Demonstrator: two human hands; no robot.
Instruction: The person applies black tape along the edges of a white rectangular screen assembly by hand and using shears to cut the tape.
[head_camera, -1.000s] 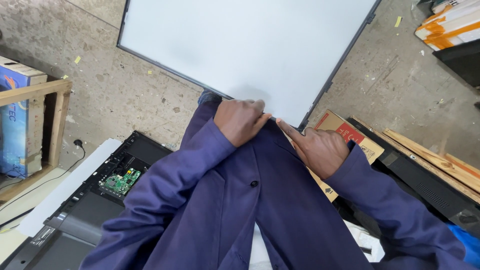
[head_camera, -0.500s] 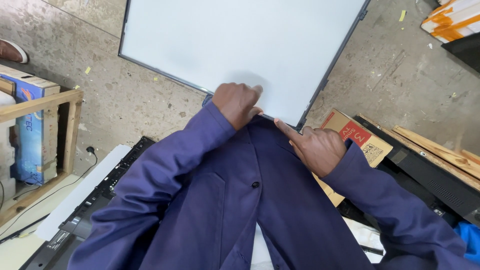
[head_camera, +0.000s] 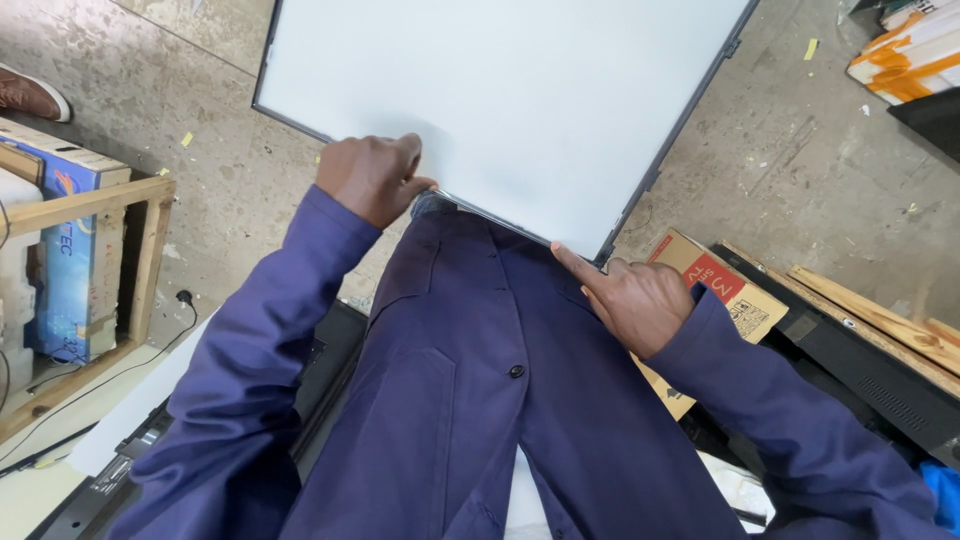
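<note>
A large flat white panel (head_camera: 520, 90) with a thin dark frame lies tilted in front of me over the concrete floor, its near edge against my blue coat. My left hand (head_camera: 372, 178) grips that near edge, fingers curled over the white face. My right hand (head_camera: 640, 300) is at the panel's near right corner, index finger stretched along the underside of the edge, the other fingers folded.
A wooden rack (head_camera: 100, 290) holding a blue box stands at left. A dark open device chassis (head_camera: 200, 440) lies by my left leg. A brown cardboard box (head_camera: 720, 285), black bars and wooden slats (head_camera: 880, 320) lie at right. Orange-and-white boxes (head_camera: 910, 50) sit top right.
My hands have spread apart along the panel's near edge, the left one going left and the right one right. The view has shifted, so the chassis shows less.
</note>
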